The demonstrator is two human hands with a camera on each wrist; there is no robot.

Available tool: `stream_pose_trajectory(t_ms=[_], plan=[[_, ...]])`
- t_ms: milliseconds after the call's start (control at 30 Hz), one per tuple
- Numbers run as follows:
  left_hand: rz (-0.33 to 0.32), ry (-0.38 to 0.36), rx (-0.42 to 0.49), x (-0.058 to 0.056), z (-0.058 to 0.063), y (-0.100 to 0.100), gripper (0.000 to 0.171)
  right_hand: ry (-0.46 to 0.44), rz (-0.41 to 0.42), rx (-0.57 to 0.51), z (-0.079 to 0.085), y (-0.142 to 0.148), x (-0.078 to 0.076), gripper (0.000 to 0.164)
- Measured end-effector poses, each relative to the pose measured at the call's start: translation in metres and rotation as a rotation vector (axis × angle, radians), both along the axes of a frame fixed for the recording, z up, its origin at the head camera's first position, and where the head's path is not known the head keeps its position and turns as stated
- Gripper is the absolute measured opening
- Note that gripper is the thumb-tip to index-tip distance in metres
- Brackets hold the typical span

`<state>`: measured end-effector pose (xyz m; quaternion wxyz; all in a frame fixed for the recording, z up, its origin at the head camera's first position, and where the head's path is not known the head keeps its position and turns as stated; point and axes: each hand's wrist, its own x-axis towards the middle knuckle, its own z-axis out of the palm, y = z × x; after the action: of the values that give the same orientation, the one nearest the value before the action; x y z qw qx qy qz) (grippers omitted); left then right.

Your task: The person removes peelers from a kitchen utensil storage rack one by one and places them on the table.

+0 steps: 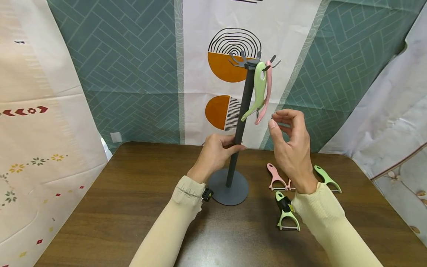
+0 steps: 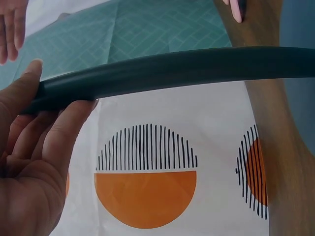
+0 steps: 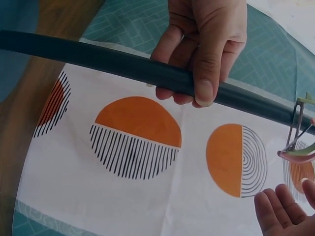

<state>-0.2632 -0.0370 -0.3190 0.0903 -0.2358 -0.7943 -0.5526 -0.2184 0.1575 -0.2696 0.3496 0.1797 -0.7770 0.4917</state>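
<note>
1. Place type: staged recording booth w/ kitchen props, not a working kitchen.
2. Landmark: dark wooden table (image 1: 133, 207).
3. Behind the table: printed fabric backdrop (image 1: 213, 74), teal herringbone plus white panel w/ orange semicircles; covers the wall.
4. Left and right of the table: more draped patterned cloths (image 1: 40, 129).
5. On the table: hook stand (image 1: 238, 126) w/ hung peelers; loose peelers (image 1: 287, 215) just beside its base.

left of stand (image 1: 237, 126): open table (image 1: 133, 193) | right: peelers (image 1: 287, 207), perhaps four
</note>
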Motion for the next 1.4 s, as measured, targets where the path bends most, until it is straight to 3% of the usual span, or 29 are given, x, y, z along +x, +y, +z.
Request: stream_pose_trajectory(t_ms=[367, 633, 1400], plan=[[-0.003, 0.001, -0.007, 0.000, 0.000, -0.001, 0.020, -0.031, 0.088, 0.053, 0.009, -0.001, -0.007, 0.044], [-0.001, -0.011, -0.017, -0.001, -0.001, -0.001, 0.020, 0.012, 0.188, 0.056, 0.016, -0.002, -0.013, 0.050], [-0.015, -0.014, -0.017, -0.001, -0.001, -0.003, 0.017, 0.036, 0.285, -0.017, 0.022, -0.010, -0.018, 0.046]])
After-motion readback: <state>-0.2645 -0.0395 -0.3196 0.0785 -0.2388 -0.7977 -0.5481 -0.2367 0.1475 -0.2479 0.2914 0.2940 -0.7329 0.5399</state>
